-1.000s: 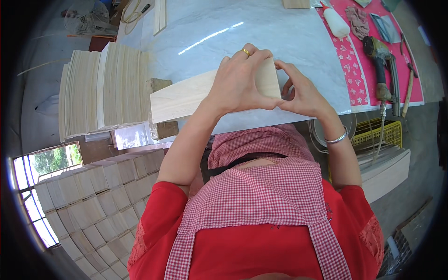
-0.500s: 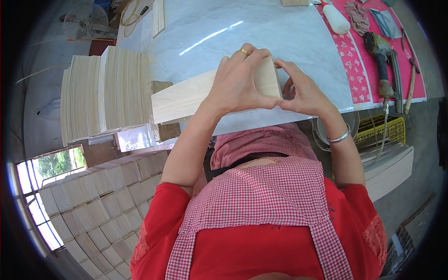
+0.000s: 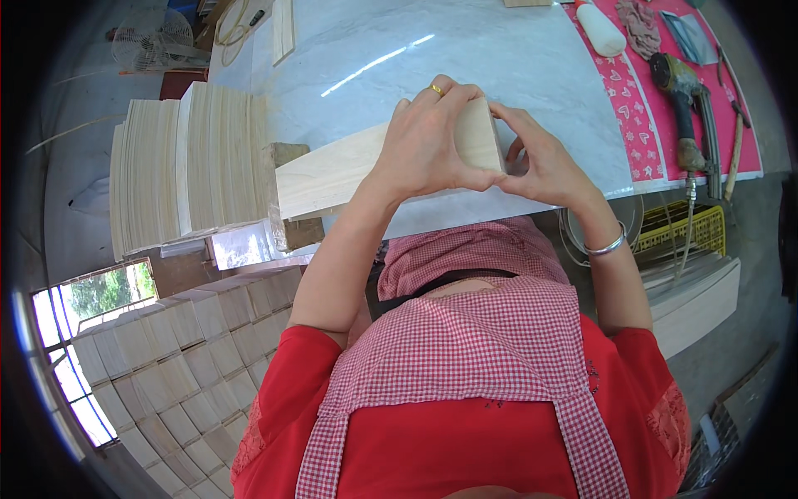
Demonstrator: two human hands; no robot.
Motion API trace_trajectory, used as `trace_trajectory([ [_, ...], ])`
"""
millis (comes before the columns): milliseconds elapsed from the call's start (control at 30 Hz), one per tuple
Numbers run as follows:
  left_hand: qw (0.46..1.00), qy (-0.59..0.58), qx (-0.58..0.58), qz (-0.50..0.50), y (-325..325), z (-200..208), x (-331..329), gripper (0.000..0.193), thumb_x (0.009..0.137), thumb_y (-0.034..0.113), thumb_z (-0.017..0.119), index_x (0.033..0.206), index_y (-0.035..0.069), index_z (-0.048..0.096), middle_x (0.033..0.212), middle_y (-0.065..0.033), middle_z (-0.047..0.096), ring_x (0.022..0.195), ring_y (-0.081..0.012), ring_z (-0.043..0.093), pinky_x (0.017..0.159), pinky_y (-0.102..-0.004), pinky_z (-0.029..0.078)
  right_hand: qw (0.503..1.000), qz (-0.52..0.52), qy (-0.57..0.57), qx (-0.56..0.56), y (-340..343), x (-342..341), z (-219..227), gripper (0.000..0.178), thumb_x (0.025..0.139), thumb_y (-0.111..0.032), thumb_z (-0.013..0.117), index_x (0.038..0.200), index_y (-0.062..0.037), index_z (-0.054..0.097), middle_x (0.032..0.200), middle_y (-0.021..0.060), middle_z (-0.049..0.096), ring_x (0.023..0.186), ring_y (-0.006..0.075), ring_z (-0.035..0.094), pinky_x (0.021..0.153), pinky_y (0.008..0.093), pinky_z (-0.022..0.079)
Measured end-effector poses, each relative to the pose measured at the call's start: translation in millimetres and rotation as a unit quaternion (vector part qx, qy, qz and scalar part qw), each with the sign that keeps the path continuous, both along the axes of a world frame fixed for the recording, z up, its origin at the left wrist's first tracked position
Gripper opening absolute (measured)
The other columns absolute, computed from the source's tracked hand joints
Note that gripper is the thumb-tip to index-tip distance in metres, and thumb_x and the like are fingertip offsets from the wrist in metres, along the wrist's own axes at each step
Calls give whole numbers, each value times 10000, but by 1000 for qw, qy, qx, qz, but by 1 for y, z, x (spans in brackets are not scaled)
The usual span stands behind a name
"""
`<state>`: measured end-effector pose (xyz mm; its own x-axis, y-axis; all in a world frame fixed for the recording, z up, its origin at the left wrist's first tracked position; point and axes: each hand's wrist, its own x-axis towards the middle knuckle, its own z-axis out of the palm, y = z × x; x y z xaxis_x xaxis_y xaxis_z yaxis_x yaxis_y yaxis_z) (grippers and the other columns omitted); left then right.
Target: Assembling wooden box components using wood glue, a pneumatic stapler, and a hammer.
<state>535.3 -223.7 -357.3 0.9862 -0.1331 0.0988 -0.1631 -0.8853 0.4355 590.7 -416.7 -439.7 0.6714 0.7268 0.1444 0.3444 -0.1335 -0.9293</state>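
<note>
The table (image 3: 515, 62) stretches well beyond the wood piece (image 3: 328, 173), its near edge close to the apron (image 3: 457, 353); a board stack (image 3: 220, 158) walls off the left, a nail gun (image 3: 685, 121) lies well right. The left hand (image 3: 428, 145) spans and holds the piece; the right hand (image 3: 544, 166) curves half-wide around its right end, grip unclear from here.

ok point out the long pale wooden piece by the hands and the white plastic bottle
Long pale wooden piece (image 3: 334, 170): head view, uncovered left part of its top.
White plastic bottle (image 3: 602, 32): head view, middle of its body.
</note>
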Motion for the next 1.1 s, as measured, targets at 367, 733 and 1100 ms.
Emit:
trace_trajectory([
  [367, 1000, -23, -7, -11, 1, -7, 4, 891, 468, 490, 869, 1183, 39, 589, 1092, -117, 581, 961, -296, 589, 810, -407, 425, 974, -174, -96, 109, -5, -82, 7, 665, 735, -24, 740, 1355, 12, 504, 1344, 190, 514, 1181, 319, 560, 991, 375, 451],
  [733, 1000, -6, -10, -12, 0, -5, 4, 825, 488, 403, 874, 1165, 36, 580, 1053, -126, 569, 965, -312, 592, 819, -412, 511, 945, -253, -139, 152, 8, -81, -7, 470, 727, 62, 698, 1189, 1, 635, 1177, 147, 607, 998, 312, 594, 865, 385, 483],
  [1100, 1000, -14, -1, -12, 1, -8, 4, 859, 464, 441, 874, 1170, 50, 579, 1066, -115, 571, 948, -299, 586, 803, -412, 453, 937, -245, -174, 177, 10, -68, -10, 486, 701, 59, 718, 1174, 3, 621, 1142, 167, 616, 986, 334, 600, 844, 396, 493],
])
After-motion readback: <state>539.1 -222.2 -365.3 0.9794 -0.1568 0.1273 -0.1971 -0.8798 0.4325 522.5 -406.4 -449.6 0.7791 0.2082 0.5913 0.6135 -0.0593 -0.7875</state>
